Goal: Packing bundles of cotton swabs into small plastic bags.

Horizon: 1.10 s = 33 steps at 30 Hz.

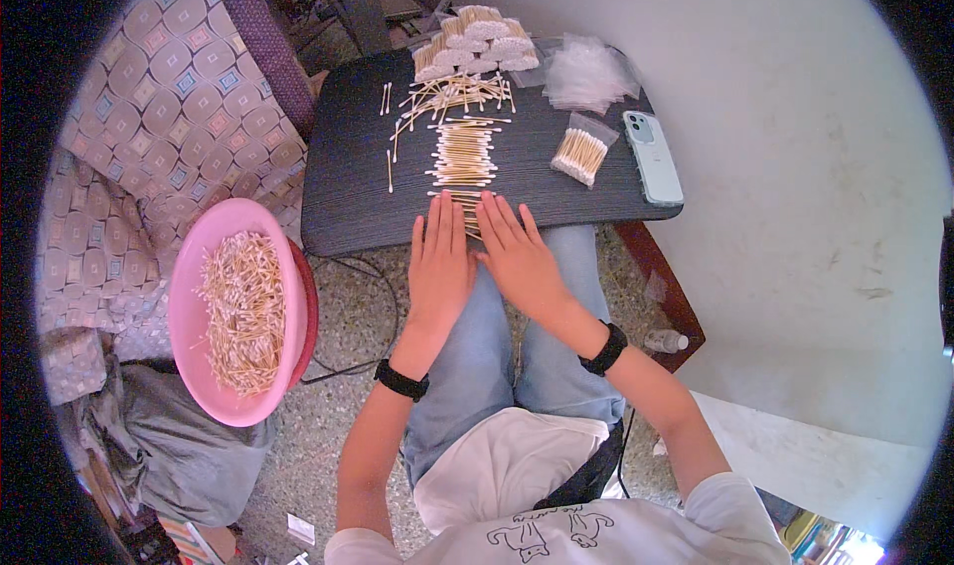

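My left hand point(442, 262) and my right hand point(519, 264) lie side by side at the near edge of the dark table point(343, 192). Their fingers are stretched out flat, and a few cotton swabs point(462, 203) show between and just beyond the fingertips. What lies under the palms is hidden. Right beyond them, a neat row of cotton swabs point(464, 155) lies crosswise, the swabs parallel. Farther back is a loose heap of cotton swabs point(459, 95). A stack of bagged swab bundles point(477, 43) stands at the far edge.
A filled swab bag point(581, 155), a pile of transparent plastic bags point(593, 73) and a pale phone point(653, 158) lie on the table's right side. At left, a pink basin point(179, 312) holds many loose swabs. A wall point(815, 217) borders the right; a bottle point(666, 341) lies below.
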Tool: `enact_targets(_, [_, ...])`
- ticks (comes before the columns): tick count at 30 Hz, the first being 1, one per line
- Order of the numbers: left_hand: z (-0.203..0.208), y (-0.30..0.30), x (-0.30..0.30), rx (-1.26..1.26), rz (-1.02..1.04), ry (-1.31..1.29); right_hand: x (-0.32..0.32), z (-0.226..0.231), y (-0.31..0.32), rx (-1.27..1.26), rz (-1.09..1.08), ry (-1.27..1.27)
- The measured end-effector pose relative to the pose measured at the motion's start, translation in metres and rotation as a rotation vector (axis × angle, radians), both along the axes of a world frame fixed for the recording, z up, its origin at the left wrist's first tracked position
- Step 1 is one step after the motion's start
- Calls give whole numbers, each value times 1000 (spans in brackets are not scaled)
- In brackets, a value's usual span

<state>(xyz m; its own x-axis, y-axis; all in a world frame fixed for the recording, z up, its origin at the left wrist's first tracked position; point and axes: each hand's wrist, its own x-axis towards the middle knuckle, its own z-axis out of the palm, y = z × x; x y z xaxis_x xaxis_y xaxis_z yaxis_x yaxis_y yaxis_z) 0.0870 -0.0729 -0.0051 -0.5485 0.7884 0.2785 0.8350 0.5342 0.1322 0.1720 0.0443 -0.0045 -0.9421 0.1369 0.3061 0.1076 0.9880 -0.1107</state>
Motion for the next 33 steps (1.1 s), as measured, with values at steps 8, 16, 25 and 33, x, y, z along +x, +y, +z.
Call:
enact_targets(8, [-1,3,5,23,39,-6,2,1,-4,8,18,86])
enact_targets(16, [-12,6,-4,95,23,182,-5,6,6,-23,22,267])
enact_targets(25, [-11,4,-5,147,7,150,-5,13,5,-210,62,305])
enact_targets(33, [-11,2,-3,131,7,110,-7,16,2,-220,35,275])
